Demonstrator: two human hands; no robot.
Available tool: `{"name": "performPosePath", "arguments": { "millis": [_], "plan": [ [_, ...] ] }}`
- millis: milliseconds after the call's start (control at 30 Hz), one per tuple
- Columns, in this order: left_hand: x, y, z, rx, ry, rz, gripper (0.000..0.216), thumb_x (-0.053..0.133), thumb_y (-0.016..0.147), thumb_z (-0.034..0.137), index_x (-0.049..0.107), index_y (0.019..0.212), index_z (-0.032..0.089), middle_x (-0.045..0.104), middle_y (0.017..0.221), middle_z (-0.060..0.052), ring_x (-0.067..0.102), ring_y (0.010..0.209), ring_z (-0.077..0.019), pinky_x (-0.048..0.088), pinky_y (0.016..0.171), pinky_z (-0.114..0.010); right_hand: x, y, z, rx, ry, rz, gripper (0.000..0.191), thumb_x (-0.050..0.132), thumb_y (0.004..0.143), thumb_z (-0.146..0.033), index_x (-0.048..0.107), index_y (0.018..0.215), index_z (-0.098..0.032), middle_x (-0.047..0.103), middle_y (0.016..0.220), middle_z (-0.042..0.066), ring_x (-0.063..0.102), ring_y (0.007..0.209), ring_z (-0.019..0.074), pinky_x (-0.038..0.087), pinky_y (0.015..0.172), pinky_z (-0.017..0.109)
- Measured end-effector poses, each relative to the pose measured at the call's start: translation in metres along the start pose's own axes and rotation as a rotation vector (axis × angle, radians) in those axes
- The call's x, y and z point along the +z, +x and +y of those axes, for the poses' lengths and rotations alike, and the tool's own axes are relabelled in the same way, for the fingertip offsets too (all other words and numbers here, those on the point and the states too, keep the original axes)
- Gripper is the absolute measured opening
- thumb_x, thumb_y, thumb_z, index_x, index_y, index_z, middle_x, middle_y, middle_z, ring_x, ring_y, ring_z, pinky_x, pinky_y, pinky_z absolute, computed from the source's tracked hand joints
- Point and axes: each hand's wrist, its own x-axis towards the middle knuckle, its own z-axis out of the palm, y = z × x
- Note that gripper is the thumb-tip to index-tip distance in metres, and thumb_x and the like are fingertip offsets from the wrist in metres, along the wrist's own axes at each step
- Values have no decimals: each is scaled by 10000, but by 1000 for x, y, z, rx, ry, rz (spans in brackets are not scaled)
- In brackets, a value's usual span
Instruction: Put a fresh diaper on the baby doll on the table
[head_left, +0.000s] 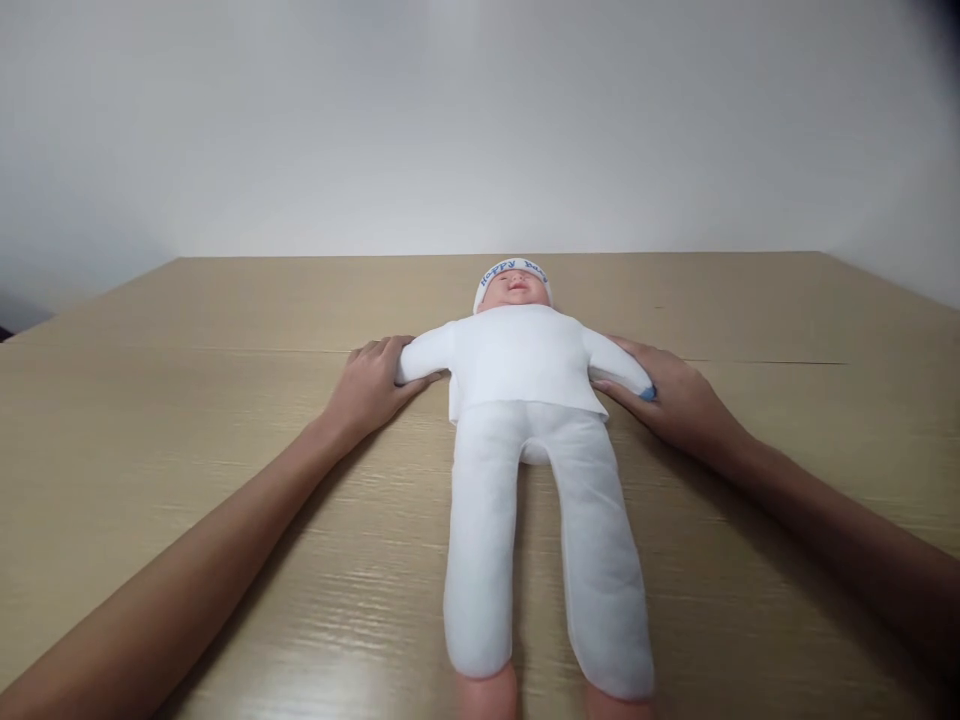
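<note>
A baby doll (525, 360) in a white top and white trousers lies on its back, head away from me and feet toward me. It wears a white cap with blue lettering. My left hand (375, 383) is wrapped round the end of the doll's sleeved arm on the left, thumb on the near side. On the other side, my right hand (667, 395) grips the doll's other arm, where a bit of blue shows at the sleeve's end. Both doll arms are spread out sideways. The bare feet are cut off by the bottom edge of the view.
The doll rests on a light wood-grain table (225, 480) with a thin seam running across it. Behind the table's far edge rises a plain pale wall (480, 130).
</note>
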Motion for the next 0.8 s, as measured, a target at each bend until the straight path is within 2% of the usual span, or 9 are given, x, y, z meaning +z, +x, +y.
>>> {"name": "performPosePath", "arguments": {
  "millis": [133,233,333,433,533,600,667,733,800],
  "plan": [
    [8,17,-10,19,56,32,739,557,969,828,708,1302,187,801,1218,-162,697,1164,-402,478,1094,-542,5,15,6,3,9,3,588,624,1053,-562,600,1602,-350,730,1541,45,715,1326,415,581,1085,573],
    [8,22,-11,15,61,30,744,549,965,841,721,1282,190,802,1222,-164,698,1176,-402,458,1118,-538,6,20,5,18,30,-2,588,630,1051,-562,610,1592,-334,738,1528,57,729,1307,412,589,1061,562],
    [7,17,-9,-1,36,4,760,544,978,824,688,1376,192,791,1277,-164,698,1207,-397,449,1134,-521,7,16,7,24,16,-4,618,640,1042,-577,603,1596,-303,732,1532,88,726,1310,411,590,1051,550],
    [5,9,-3,-47,10,6,801,574,979,767,583,1527,182,753,1393,-179,666,1307,-407,411,1205,-533,11,8,9,49,-41,63,745,651,1015,-615,546,1631,-211,698,1554,174,703,1333,436,568,1084,583],
    [-9,-12,19,-127,-15,77,890,601,969,676,455,1636,105,614,1589,-254,532,1495,-446,353,1281,-587,3,-9,-4,98,-119,153,860,619,1009,-647,462,1669,-119,684,1518,256,652,1364,477,516,1126,660],
    [-27,-47,46,-152,-75,143,883,600,969,610,433,1656,81,509,1687,-271,436,1575,-463,316,1316,-632,-15,-37,-30,117,-154,174,858,585,1026,-643,427,1692,-125,678,1504,261,626,1370,490,496,1132,700],
    [-47,-104,80,-143,-226,148,802,611,973,572,494,1649,157,513,1705,-211,431,1586,-452,306,1335,-659,-40,-88,-66,106,-134,169,810,571,1041,-619,415,1714,-195,654,1548,229,622,1373,493,493,1139,727],
    [-60,-178,116,-202,-519,-7,662,670,969,564,587,1601,383,614,1639,-78,522,1533,-416,429,1277,-647,-63,-163,-103,108,-32,125,765,615,1027,-597,418,1726,-355,660,1573,132,623,1408,482,510,1156,736],
    [-61,-254,147,-409,-883,-166,544,765,915,584,688,1454,563,745,1440,-34,620,1424,-423,586,1079,-649,-74,-254,-131,209,62,221,641,683,974,-572,556,1603,-556,771,1391,52,705,1301,478,600,1035,734]
  ]
}}
